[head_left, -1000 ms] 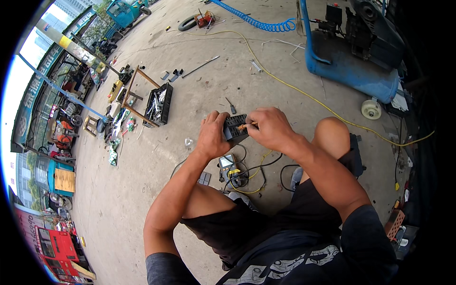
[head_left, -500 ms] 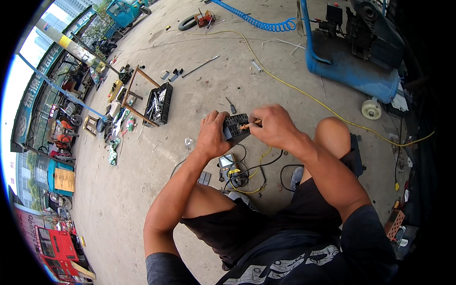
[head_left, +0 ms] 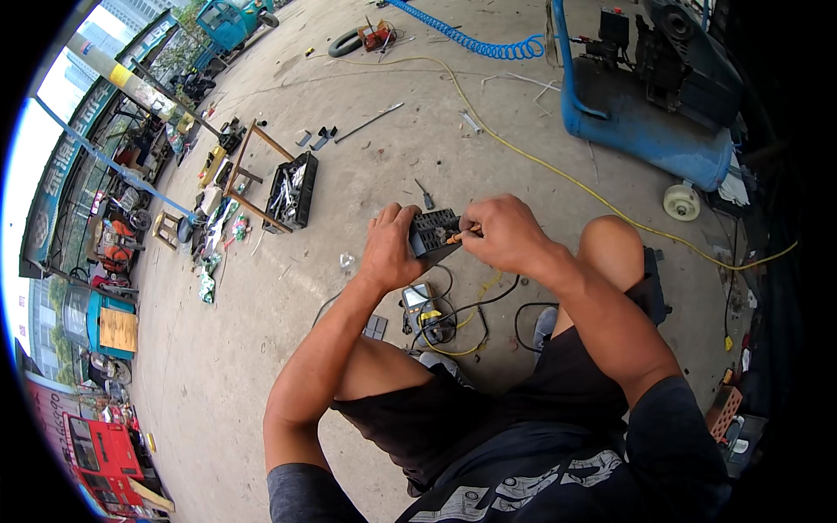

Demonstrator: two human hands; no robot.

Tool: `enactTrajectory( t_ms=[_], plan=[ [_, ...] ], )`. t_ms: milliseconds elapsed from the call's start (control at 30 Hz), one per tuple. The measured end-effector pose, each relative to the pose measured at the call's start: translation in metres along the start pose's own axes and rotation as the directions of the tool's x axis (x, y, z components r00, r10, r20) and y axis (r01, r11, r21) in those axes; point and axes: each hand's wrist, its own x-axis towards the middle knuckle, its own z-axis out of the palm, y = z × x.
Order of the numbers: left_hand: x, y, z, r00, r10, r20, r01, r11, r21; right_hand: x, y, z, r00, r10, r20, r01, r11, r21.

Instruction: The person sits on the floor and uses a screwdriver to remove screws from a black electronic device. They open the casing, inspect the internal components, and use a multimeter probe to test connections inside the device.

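Observation:
My left hand is wrapped round the left side of a black, box-shaped part with a slotted face, held above the concrete. Pinched in my right hand is a short orange-brown rod, its tip at the slotted face; whether it touches cannot be seen. Below my hands a grey-and-yellow handheld meter with a lit screen lies between my feet, among black and yellow cables. Just beyond the black part, a dark-handled screwdriver rests on the floor.
A black crate of tools stands to the left beside a wooden frame. At the right is a blue air compressor on a wheel, with a yellow hose running across the floor. Small grey tiles lie by my left knee.
My right hand has shifted slightly to the right with the orange-brown rod, and its fingers have turned a little. My left hand and the black part stay nearly still.

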Motion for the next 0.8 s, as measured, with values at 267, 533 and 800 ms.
enactTrajectory(
  t_ms=[267,533,800],
  plan=[
    [-0.001,0.000,0.000,1.000,-0.009,-0.012,0.009,1.000,-0.001,0.001,0.001,0.007,0.995,-0.006,-0.098,0.003,1.000,-0.028],
    [-0.001,-0.005,0.002,1.000,-0.018,-0.016,0.018,1.000,0.002,0.004,0.002,0.005,0.996,-0.003,-0.093,0.006,0.999,0.033],
    [-0.001,-0.006,0.004,1.000,0.001,-0.008,-0.001,1.000,0.013,0.004,0.002,0.011,0.996,-0.018,-0.087,0.018,1.000,-0.008]
  ],
)
